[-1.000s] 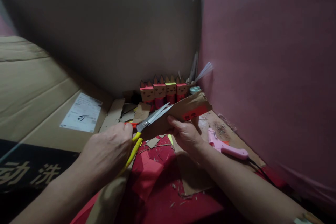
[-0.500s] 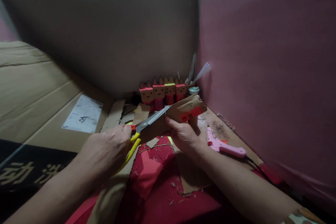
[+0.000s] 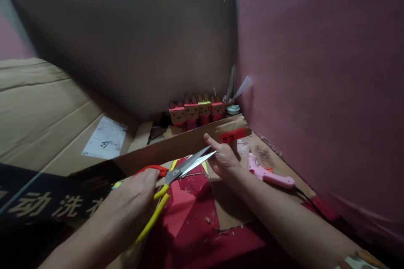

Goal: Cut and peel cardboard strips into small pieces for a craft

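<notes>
My left hand [image 3: 135,201] is closed around the handles of a pair of scissors [image 3: 176,172], one handle red and one yellow. The blades stand slightly apart, their tips close to my right hand [image 3: 223,157]. That right hand grips a long strip of brown cardboard [image 3: 176,145], thumb on the near face, other fingers mostly hidden. Near its right end the strip carries a red label [image 3: 234,135]. Its left end runs off behind the scissors toward the big carton. The blades are in front of the strip, off its upper edge.
A large carton [image 3: 57,134] fills the left. At the back stand several cardboard figures [image 3: 192,111] with pointed ears, beside a teal container [image 3: 233,110] and clear sticks [image 3: 243,88]. A pink glue gun [image 3: 271,176] lies right. Red paper [image 3: 179,208] and cardboard scraps cover the front.
The scissors have come down and away from the strip's upper edge, where the blades were. The cardboard strip now shows at greater length toward the left. My right hand still holds it.
</notes>
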A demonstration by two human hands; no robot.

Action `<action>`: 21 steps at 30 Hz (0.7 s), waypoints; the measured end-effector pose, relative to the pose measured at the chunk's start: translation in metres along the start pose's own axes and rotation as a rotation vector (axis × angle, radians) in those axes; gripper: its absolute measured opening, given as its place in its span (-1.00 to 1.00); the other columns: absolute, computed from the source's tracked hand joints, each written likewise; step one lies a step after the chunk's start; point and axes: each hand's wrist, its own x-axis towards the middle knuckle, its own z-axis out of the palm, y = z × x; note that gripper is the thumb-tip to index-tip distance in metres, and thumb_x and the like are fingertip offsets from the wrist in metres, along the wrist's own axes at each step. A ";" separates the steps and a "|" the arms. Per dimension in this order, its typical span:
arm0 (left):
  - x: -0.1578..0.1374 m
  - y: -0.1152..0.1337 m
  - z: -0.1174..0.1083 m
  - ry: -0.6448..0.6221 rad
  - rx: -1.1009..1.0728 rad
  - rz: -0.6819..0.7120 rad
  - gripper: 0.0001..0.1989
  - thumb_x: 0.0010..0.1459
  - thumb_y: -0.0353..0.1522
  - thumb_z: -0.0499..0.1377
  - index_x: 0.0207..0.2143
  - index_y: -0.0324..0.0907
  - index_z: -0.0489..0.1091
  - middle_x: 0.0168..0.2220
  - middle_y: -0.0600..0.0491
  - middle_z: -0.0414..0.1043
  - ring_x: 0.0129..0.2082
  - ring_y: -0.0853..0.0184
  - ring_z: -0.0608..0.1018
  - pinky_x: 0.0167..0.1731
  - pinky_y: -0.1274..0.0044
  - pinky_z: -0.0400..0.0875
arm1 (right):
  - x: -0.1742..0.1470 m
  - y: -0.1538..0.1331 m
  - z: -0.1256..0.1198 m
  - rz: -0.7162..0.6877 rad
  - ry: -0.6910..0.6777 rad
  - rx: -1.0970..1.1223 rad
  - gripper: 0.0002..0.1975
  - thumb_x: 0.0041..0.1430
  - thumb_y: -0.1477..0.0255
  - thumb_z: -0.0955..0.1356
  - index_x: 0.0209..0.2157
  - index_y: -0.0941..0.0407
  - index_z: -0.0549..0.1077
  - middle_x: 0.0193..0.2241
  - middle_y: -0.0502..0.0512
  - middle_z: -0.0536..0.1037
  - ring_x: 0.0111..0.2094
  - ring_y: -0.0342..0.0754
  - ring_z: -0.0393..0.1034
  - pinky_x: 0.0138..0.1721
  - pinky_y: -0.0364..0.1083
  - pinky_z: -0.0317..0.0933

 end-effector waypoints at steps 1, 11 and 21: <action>-0.002 -0.003 0.007 0.009 -0.087 -0.016 -0.72 0.06 -0.11 0.04 -0.45 -0.10 0.36 -0.43 -0.06 0.49 -0.46 0.16 0.48 -0.46 0.39 0.34 | 0.001 -0.002 0.000 -0.021 -0.001 0.024 -0.77 -0.22 0.47 0.56 -0.52 0.22 0.49 -0.58 0.00 0.54 -0.52 -0.12 0.44 -0.34 -0.10 0.41; 0.040 -0.010 0.066 0.747 -1.322 -0.494 -0.78 -0.11 -0.35 0.32 -0.36 -0.21 0.42 -0.45 0.05 0.48 -0.59 0.40 0.46 -0.65 0.62 0.30 | -0.004 -0.009 0.009 -0.104 0.006 0.158 -0.74 -0.14 0.46 0.54 -0.38 0.13 0.46 -0.42 0.00 0.62 -0.23 -0.02 0.52 -0.13 0.04 0.42; 0.085 -0.015 0.032 0.634 -1.737 -0.592 -0.72 0.05 -0.62 0.10 -0.62 -0.21 0.18 -0.71 0.14 0.25 -0.75 0.50 0.32 -0.75 0.68 0.27 | -0.010 0.018 0.002 -0.055 -0.103 -0.010 -0.63 -0.25 0.26 0.56 -0.45 0.19 0.49 -0.45 0.12 0.59 -0.20 0.10 0.51 -0.16 0.05 0.42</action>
